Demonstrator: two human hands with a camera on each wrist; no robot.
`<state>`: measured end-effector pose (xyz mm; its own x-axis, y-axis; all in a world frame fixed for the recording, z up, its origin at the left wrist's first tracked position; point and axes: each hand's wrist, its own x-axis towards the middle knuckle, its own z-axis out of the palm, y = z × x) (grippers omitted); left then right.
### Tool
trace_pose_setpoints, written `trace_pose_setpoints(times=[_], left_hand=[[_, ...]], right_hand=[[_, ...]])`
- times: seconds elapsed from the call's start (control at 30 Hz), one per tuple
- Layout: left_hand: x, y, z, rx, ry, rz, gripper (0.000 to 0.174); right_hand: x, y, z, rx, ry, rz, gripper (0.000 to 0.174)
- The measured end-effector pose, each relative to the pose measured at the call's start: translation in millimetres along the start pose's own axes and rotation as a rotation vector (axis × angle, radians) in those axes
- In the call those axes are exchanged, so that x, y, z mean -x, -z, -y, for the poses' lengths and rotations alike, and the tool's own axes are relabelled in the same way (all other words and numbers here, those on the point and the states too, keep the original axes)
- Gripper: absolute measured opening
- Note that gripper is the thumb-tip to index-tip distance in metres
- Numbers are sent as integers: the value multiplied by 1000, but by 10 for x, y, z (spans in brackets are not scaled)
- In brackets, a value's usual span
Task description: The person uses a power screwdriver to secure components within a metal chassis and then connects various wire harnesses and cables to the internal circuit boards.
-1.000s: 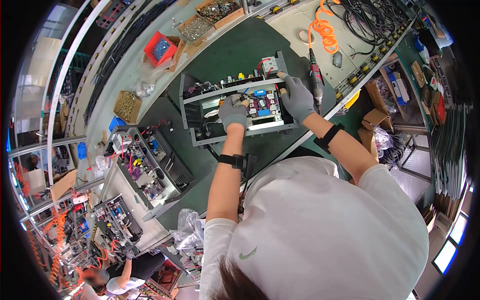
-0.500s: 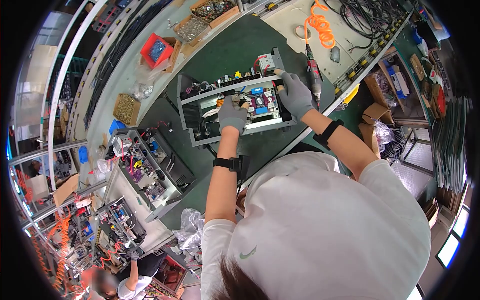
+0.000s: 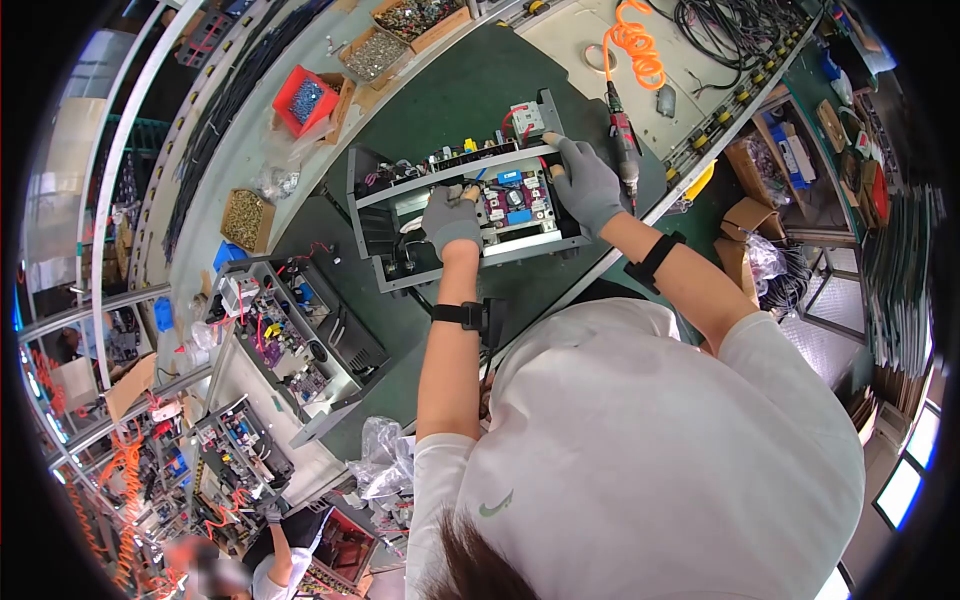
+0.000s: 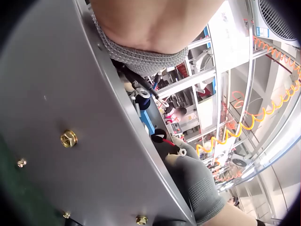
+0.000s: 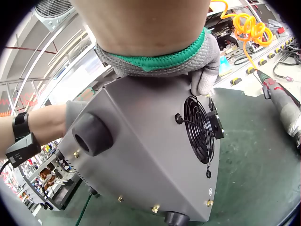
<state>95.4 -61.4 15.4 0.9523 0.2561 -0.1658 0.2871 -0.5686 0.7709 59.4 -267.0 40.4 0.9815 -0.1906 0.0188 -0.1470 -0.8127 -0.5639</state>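
head view: over the last second the box [image 3: 372, 235] and both hands slide a little toward the upper left of the frame together. that reads as the camera shifting, not the work. neither hand changes its place on the box, so my guess is the fiddling inside is still under way.
- left hand [image 3: 450, 220], gloved, sits centre frame over the open top, just left of the board [image 3: 510, 205]. fingers are bent down among the parts. what they pinch, if anything, i cannot tell.
- right hand [image 3: 585, 185], gloved, is hooked over the box's upper right corner, fingers spread along the edge.
- box lies on the green mat [image 3: 460, 90], upper centre. screwdriver [image 3: 622, 135] lies just right of it, untouched, with the orange hose [image 3: 632, 45] above.

left wrist view: the grey side of the box [image 4: 70, 94] fills the left of the frame, with a brass nut [image 4: 69, 138] at left centre. the glove cuff of the left hand [image 4: 146, 56] is at top, its fingers hidden behind the wall, so this grip is not readable here either. a second gloved hand at lower right is likely the right one.

right wrist view: right hand [image 5: 160, 56] at top centre, folded over the box's upper edge. one finger [image 5: 204, 77] hangs down over the panel just above the fan [image 5: 200, 129]. a firm wrap-over hold, steadying the box. screwdriver [image 5: 282, 101] at right edge, well apart from the hand.
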Motion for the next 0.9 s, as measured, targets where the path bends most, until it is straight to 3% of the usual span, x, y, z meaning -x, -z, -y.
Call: trace_pose_setpoints(times=[0.07,0.13,0.17,0.23,0.27,0.37,0.43,0.5,0.57,0.63,0.7,0.77,0.8,0.83,0.9], left_hand=[[-60,-43,72,-57,-21,-28,20],[-108,-47,105,205,166,20,23],[-120,-49,91,205,167,20,23],[-146,-30,16,187,223,75,27],[-125,12,-134,-9,269,135,32],[-78,-12,-250,-212,217,98,34],[-99,-11,-253,-185,261,153,35],[-72,54,-298,-324,104,292,39],[-31,75,-199,-337,92,316,43],[79,86,-113,-113,88,61,46],[103,99,-72,-57,113,-10,45],[175,248,-114,-179,-57,-212,43],[270,357,-169,-69,-74,-238,42],[283,461,-100,-233,-92,-251,45],[420,754,-40,-525,-206,-449,49]], right_hand=[[-4,1,-2,4,7,-6,41],[-4,1,-4,16,13,-12,42],[1,6,3,16,13,-11,42],[11,30,32,14,13,-1,42],[14,39,44,14,13,0,42],[26,42,60,26,2,3,43],[22,41,58,46,-11,3,43],[20,46,67,39,-8,9,43],[23,52,60,30,-6,17,43],[21,45,57,43,-6,25,44],[27,51,60,19,0,17,46],[28,8,-1,-6,15,6,53],[42,-17,-30,3,-7,1,56],[65,-32,-30,11,-25,-3,60],[144,26,6,102,-21,80,68]])
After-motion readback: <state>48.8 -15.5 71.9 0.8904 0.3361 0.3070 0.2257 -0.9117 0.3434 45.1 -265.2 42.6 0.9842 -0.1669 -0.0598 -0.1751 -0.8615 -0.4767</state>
